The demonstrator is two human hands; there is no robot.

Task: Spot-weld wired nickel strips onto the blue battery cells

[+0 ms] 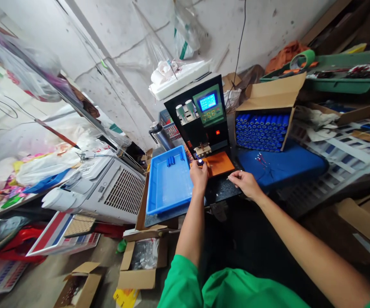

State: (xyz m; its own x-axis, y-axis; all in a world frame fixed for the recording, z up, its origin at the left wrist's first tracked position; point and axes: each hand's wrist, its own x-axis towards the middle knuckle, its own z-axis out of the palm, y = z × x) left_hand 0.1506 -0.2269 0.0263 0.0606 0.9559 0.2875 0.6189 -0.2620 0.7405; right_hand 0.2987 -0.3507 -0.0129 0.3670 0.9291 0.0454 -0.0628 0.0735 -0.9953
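My left hand (199, 175) is closed around a blue cylindrical battery cell (200, 162), just in front of the electrodes (203, 149) of a black spot welder (189, 132). The cell's pale end faces up. An orange mat (218, 164) lies under the machine's front, to the right of that hand. Near the mat's right front corner, my right hand (245, 183) pinches a tiny item at its fingertips, too small to name. Left of my hands stands a blue plastic tray (168, 188) with several blue cells (171, 161) toward its far end.
An open cardboard box (268, 100) packed with blue cells stands at the right. Thin wires (263, 160) lie on a blue surface (287, 164) before it. A steel flask (160, 136) stands behind the tray. A white air cooler (117, 188) is at the left.
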